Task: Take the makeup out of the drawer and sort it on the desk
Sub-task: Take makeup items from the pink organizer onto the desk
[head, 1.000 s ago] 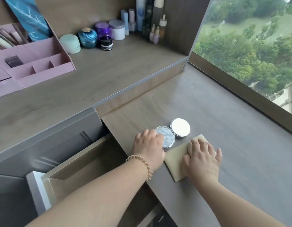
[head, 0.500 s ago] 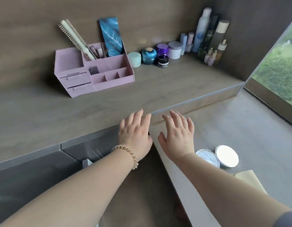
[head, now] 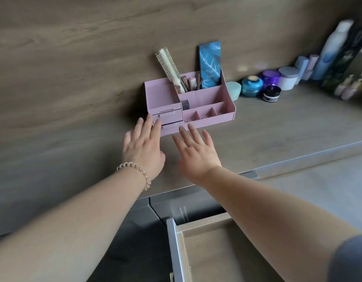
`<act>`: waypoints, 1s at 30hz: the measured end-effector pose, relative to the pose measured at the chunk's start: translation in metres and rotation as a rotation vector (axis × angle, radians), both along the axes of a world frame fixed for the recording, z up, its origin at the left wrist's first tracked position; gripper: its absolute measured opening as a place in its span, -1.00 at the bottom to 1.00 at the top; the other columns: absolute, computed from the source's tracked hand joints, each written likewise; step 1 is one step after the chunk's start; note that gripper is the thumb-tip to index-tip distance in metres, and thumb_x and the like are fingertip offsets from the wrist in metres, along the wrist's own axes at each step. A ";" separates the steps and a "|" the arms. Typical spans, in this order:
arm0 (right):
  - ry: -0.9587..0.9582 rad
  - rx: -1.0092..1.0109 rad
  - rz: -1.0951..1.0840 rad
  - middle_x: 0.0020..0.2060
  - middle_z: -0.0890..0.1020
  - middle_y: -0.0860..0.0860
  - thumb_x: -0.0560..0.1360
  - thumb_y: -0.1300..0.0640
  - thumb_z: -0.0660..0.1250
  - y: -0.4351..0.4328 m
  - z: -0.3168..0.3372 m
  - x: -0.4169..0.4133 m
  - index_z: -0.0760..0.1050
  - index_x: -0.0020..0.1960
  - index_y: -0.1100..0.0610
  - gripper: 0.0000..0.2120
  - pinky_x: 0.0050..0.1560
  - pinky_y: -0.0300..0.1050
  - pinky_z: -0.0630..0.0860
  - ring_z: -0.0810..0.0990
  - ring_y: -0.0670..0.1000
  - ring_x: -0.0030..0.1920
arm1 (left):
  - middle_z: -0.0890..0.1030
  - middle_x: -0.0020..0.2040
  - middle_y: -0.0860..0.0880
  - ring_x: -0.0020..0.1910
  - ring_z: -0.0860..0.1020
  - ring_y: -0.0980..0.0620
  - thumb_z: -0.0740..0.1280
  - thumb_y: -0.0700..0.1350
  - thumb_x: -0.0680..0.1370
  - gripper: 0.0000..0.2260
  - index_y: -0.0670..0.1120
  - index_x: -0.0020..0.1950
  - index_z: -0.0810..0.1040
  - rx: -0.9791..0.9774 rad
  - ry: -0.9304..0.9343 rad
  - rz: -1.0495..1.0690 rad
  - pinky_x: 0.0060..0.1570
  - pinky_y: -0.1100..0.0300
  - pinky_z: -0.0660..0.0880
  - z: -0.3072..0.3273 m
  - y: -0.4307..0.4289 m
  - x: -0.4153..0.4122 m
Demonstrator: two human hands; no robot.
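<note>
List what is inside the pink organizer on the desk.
The pink organizer holds a round hairbrush, a blue patterned box, several slim tubes and a small dark item. Its two little drawers hide their contents.

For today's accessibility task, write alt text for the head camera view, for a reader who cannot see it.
Two bare hands, the left hand and the right hand, reach with fingers spread toward a pink organizer on a wooden desk. It holds a round hairbrush and a blue box; jars and bottles stand to its right. An open drawer sits below.
</note>
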State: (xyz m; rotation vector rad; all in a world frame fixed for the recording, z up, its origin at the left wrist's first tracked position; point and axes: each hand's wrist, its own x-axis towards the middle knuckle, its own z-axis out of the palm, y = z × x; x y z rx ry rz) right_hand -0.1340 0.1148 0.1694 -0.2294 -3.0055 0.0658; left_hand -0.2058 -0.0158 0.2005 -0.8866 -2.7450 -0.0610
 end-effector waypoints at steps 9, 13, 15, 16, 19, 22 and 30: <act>-0.065 0.045 -0.024 0.54 -0.01 0.03 0.52 0.10 0.09 -0.010 -0.010 -0.057 -0.13 0.53 0.07 -0.34 0.46 0.13 -0.14 -0.13 0.08 0.53 | 0.16 0.54 -0.01 0.53 0.03 -0.01 0.22 -0.14 0.48 -0.32 -0.07 0.53 -0.02 0.001 0.029 -0.013 0.38 0.01 0.10 -0.001 0.008 -0.064; -0.014 0.039 -0.057 0.44 0.16 0.02 0.46 0.11 0.17 -0.011 -0.013 -0.071 -0.01 0.51 0.09 -0.33 0.44 0.11 -0.03 0.03 0.07 0.48 | 0.31 0.45 0.00 0.52 0.04 -0.04 0.19 -0.23 0.44 -0.32 -0.03 0.52 0.01 0.057 0.040 -0.025 0.29 0.02 0.16 -0.010 0.006 -0.069; 0.031 0.049 -0.082 0.37 0.24 0.03 0.45 0.14 0.17 -0.012 -0.013 -0.078 0.08 0.47 0.09 -0.39 0.41 0.08 0.05 0.16 0.07 0.41 | 0.21 0.51 0.00 0.53 -0.01 -0.05 0.17 -0.25 0.44 -0.30 0.01 0.53 -0.03 0.065 0.046 -0.020 0.30 0.01 0.15 -0.013 0.005 -0.070; 0.062 0.055 -0.088 0.33 0.28 0.04 0.45 0.15 0.17 -0.012 -0.013 -0.081 0.13 0.43 0.09 -0.43 0.38 0.07 0.11 0.22 0.08 0.36 | 0.15 0.53 -0.01 0.53 -0.03 -0.05 0.16 -0.25 0.44 -0.30 0.03 0.53 -0.05 0.063 0.043 -0.019 0.32 0.00 0.13 -0.014 0.005 -0.070; 0.137 0.048 -0.104 0.22 0.37 0.06 0.45 0.19 0.17 -0.012 -0.009 -0.093 0.26 0.29 0.09 -0.60 0.24 0.01 0.25 0.34 0.11 0.23 | 0.07 0.55 -0.04 0.53 -0.06 -0.06 0.12 -0.26 0.46 -0.30 0.06 0.53 -0.10 0.059 0.029 -0.019 0.35 -0.02 0.10 -0.018 0.004 -0.073; 0.165 0.040 -0.122 0.16 0.39 0.08 0.47 0.21 0.15 -0.013 -0.006 -0.100 0.29 0.21 0.11 -0.69 0.11 -0.02 0.31 0.37 0.13 0.15 | 0.04 0.56 -0.06 0.53 -0.08 -0.06 0.09 -0.27 0.48 -0.30 0.08 0.53 -0.16 0.061 0.013 -0.017 0.36 -0.04 0.09 -0.021 0.003 -0.076; 0.244 0.077 -0.129 -0.14 0.55 0.08 0.19 0.21 0.51 -0.011 -0.017 -0.082 0.53 -0.10 0.12 -0.68 -0.19 -0.04 0.41 0.53 0.17 -0.15 | 0.05 0.56 -0.09 0.53 -0.08 -0.09 0.09 -0.25 0.49 -0.31 0.06 0.53 -0.15 0.051 0.027 -0.039 0.38 -0.04 0.09 -0.020 0.000 -0.080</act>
